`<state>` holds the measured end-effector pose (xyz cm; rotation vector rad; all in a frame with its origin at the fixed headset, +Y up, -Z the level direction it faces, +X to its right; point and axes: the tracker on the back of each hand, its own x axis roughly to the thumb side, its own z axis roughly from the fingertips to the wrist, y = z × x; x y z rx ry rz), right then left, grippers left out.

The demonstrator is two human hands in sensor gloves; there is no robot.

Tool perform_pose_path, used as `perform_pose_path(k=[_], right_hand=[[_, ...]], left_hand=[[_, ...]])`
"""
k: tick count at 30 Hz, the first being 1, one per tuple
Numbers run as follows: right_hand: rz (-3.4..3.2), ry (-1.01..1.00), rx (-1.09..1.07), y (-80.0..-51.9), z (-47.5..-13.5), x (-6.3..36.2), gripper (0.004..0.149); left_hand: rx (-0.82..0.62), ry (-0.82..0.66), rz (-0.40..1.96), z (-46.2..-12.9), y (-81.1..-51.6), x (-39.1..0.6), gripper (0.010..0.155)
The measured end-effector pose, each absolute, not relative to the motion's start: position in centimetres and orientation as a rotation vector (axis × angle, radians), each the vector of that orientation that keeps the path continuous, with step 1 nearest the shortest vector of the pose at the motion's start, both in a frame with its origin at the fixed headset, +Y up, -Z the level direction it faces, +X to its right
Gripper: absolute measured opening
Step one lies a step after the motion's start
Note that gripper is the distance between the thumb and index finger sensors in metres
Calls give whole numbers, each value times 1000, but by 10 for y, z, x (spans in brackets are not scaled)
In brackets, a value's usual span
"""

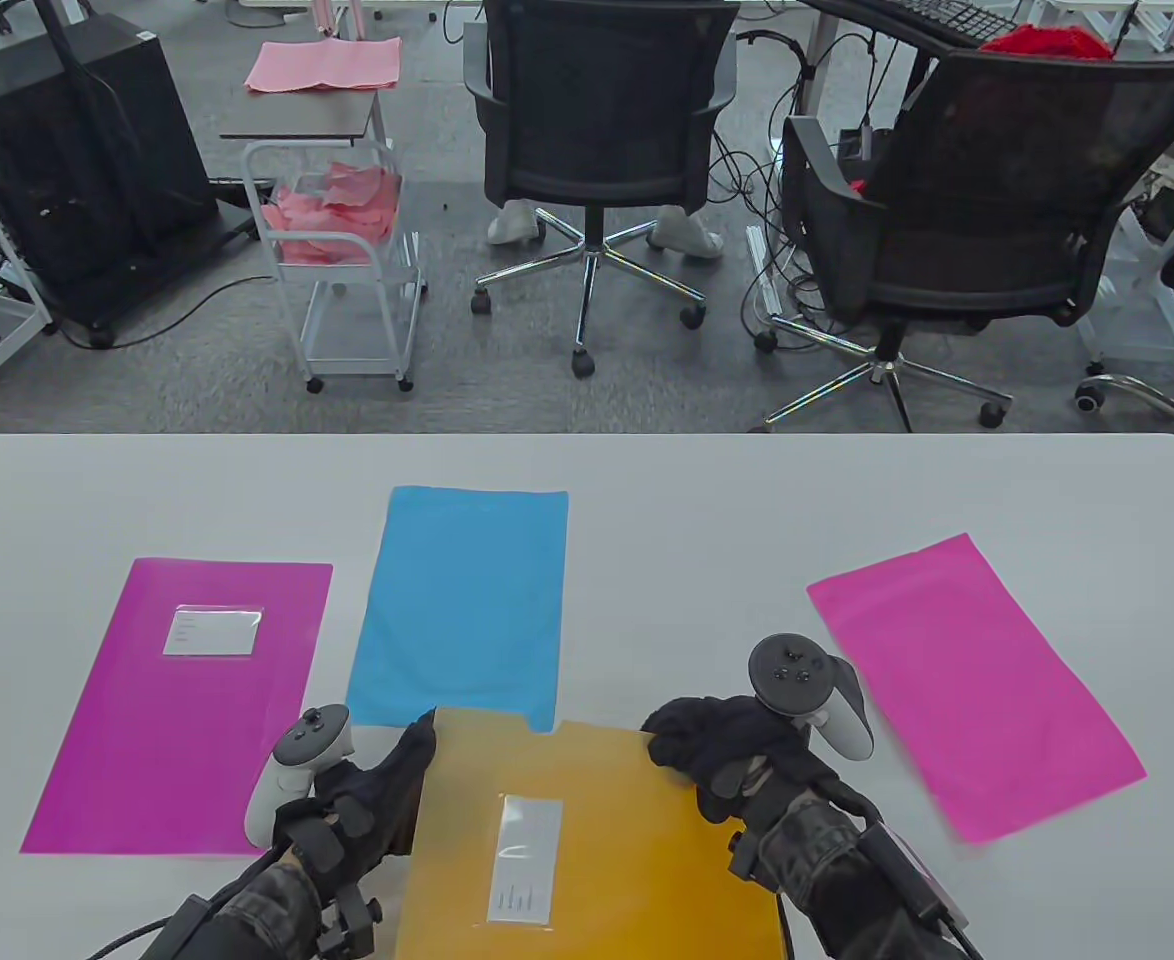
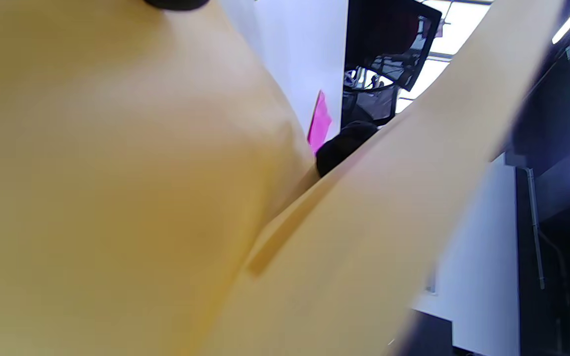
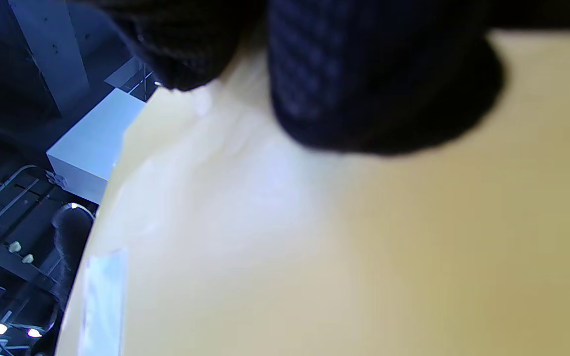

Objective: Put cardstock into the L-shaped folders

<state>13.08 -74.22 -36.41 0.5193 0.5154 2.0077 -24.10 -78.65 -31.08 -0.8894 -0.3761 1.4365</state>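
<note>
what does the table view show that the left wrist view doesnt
Only the table view shows the whole layout: the blue sheet, the magenta folder with its label on the left, both gloved hands (left hand, right hand) gripping the yellow folder's far corners, and the folder's label window.

Only the left wrist view shows the yellow folder's two layers parted, seen from close at its edge.

Both show the yellow folder, the white table, and the magenta sheet on the right.
</note>
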Motion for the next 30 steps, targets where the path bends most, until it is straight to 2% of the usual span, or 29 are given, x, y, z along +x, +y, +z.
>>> perform_pose_path(k=[3, 5, 9, 11, 14, 17, 19, 21, 25, 28, 30], right_hand=[[2085, 493, 511, -742, -366, 133, 42], [2154, 487, 508, -741, -366, 134, 42], [2191, 462, 462, -741, -369, 141, 42], [2211, 451, 440, -741, -370, 145, 43], [2233, 451, 402, -742, -372, 153, 43], [2250, 466, 370, -745, -373, 158, 43], [2259, 475, 353, -746, -373, 160, 43], [2254, 479, 348, -747, -374, 162, 43], [2259, 485, 339, -748, -375, 162, 43], [2255, 494, 336, -749, -375, 163, 43], [2251, 498, 330, -749, -376, 163, 43]], left_hand=[[-852, -374, 1456, -313, -780, -244, 119], [-736, -354, 1415, -317, -773, -249, 117], [-404, -325, 1078, -336, -752, -262, 107], [-374, -315, 875, -347, -744, -263, 101], [-335, -281, 411, -366, -738, -257, 99], [-388, -258, 6, -382, -746, -246, 104], [-423, -245, -133, -389, -754, -239, 108], [-442, -239, -173, -397, -760, -234, 109], [-464, -210, -10, -412, -767, -230, 107], [-546, -149, -4, -416, -771, -228, 87], [-344, -215, -74, -413, -763, -220, 73]])
